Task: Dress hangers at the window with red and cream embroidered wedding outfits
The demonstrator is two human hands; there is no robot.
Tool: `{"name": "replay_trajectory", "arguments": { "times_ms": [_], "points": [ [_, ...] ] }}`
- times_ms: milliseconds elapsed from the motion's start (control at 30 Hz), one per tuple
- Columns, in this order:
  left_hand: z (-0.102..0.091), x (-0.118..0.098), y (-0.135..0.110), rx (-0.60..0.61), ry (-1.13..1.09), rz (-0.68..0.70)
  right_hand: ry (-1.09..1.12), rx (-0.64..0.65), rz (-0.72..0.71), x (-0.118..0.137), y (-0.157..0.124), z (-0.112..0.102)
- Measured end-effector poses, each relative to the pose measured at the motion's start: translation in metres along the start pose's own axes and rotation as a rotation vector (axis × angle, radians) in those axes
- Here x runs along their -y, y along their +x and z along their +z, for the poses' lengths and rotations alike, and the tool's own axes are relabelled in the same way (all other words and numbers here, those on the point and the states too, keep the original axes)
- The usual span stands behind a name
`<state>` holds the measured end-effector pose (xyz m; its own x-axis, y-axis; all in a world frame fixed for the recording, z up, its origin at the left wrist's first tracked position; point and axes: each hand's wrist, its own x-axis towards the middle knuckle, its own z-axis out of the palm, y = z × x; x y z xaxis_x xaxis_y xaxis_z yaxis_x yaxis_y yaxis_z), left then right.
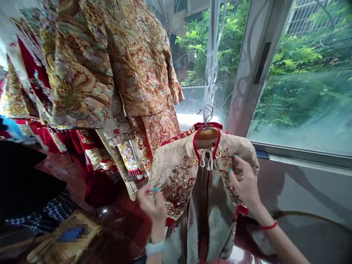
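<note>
A beige embroidered jacket [176, 172] with red trim hangs front-on from a wooden hanger [206, 134], its front parted below white cord ties [206, 158]. At the sleeve on the jacket's left side in view, my left hand [152, 203] has its fingers curled in on the fabric edge. My right hand [246, 185] lies against the beaded front on the other side, thumb and forefinger apart. Teal nails show on both hands. Part of the right side's beading is hidden behind my right hand. A grey lining [217, 198] shows through the front opening.
Gold and red brocade jackets [140, 58] hang close at the upper left, with more red garments [103, 187] beyond. White hanging chains [210, 73] hold the hanger before a window [302, 110]. A wooden chair [93, 234] stands lower left. A dark phone-like object [262, 154] lies on the sill.
</note>
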<state>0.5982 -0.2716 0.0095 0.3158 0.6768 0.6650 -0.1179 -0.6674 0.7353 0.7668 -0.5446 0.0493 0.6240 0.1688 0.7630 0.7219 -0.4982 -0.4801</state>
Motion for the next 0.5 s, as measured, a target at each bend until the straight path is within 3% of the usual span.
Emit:
{"name": "replay_trajectory", "arguments": {
  "times_ms": [67,167,233,300,367,500],
  "points": [
    [-0.032,0.032,0.032,-0.003,0.008,-0.054,-0.109,-0.037,-0.107,-0.009,0.043,-0.02],
    [-0.051,0.061,0.069,0.372,-0.035,-0.218,-0.236,0.24,-0.274,-0.018,0.106,-0.032],
    [-0.051,0.063,0.083,0.544,-0.03,-0.303,-0.285,0.413,-0.296,-0.023,0.132,-0.029],
    [-0.049,0.052,0.089,0.563,0.012,-0.334,-0.358,0.454,-0.291,-0.025,0.141,-0.023],
    [-0.049,0.031,0.091,0.411,0.097,-0.303,-0.441,0.409,-0.281,-0.025,0.139,-0.017],
    [-0.045,-0.013,0.075,-0.107,0.392,-0.157,-0.469,0.37,-0.241,-0.024,0.129,-0.01]
  ]
}}
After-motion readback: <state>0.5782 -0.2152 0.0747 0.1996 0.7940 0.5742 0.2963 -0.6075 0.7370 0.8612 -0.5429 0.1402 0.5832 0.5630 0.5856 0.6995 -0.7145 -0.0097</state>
